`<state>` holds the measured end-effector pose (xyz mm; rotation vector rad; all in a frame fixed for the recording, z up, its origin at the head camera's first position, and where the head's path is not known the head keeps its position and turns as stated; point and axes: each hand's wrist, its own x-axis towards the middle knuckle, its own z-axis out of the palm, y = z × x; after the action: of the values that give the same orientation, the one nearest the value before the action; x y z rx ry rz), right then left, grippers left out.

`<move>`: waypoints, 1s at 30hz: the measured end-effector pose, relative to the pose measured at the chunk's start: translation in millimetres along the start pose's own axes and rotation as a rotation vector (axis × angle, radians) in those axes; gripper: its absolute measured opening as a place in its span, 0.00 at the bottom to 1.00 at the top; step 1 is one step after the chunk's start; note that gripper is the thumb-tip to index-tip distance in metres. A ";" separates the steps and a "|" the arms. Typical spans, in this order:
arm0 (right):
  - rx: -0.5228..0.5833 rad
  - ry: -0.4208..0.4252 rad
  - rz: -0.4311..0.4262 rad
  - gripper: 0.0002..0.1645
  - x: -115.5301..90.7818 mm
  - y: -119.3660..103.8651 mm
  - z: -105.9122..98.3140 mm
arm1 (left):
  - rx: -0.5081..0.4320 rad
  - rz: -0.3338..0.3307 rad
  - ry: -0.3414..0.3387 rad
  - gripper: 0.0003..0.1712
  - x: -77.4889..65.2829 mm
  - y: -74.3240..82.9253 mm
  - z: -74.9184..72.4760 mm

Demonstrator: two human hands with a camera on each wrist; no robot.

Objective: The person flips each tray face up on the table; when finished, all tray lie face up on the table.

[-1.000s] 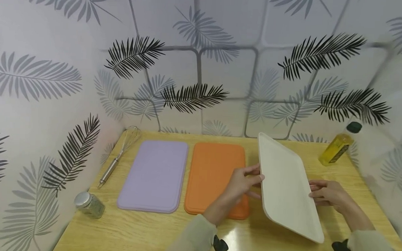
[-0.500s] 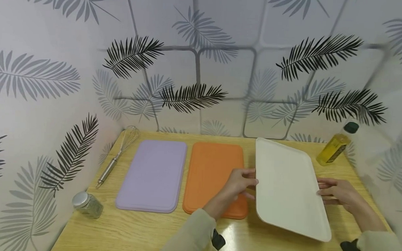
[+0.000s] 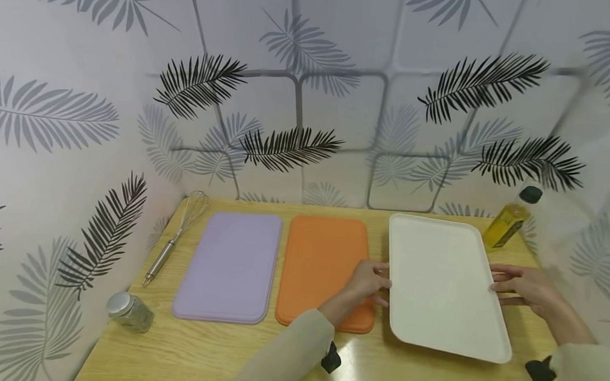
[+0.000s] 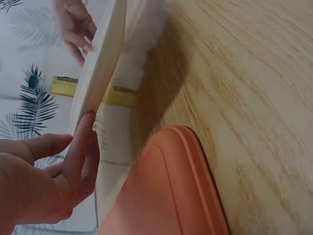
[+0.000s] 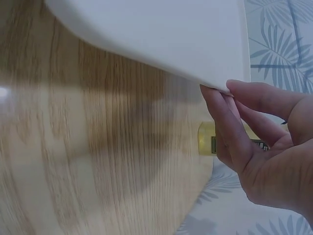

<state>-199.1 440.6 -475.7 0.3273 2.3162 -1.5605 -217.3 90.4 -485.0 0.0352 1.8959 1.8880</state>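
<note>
A cream rectangular tray (image 3: 443,285) is held between both hands at the right of the table. My left hand (image 3: 367,281) pinches its left long edge, thumb on top and fingers beneath, as the left wrist view shows. On the opposite edge, my right hand (image 3: 526,289) pinches the rim the same way; its thumb and fingers meet at the edge in the right wrist view. Both wrist views show a gap and a shadow under the tray (image 4: 100,58). Below my left forearm lies an orange cutting board (image 3: 325,258), partly covered by that hand.
Left of the orange board lies a purple cutting board (image 3: 229,266). A whisk (image 3: 174,242) and a glass jar with a metal lid (image 3: 130,312) are at the table's left edge. An oil bottle (image 3: 508,223) stands behind the tray's right side, near the papered wall (image 3: 338,113).
The tray has tipped from a steep slant to nearly flat and come lower. Its right edge and my right hand have moved outward to the right. Both hands keep their grip.
</note>
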 end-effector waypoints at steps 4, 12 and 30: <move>-0.025 0.004 0.012 0.38 5.5 -0.7 -4.8 | 0.031 -0.013 0.019 0.28 5.1 -2.1 7.3; -0.078 -0.008 -0.005 0.40 11.3 -3.0 -9.4 | 0.196 0.006 0.067 0.29 9.3 -3.7 18.8; -0.044 0.017 0.026 0.37 27.5 7.8 -3.5 | 0.385 0.063 0.114 0.14 20.4 -20.8 27.4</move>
<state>-222.0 447.0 -491.9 0.3601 2.3465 -1.4974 -220.1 121.8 -509.7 0.1124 2.3363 1.5641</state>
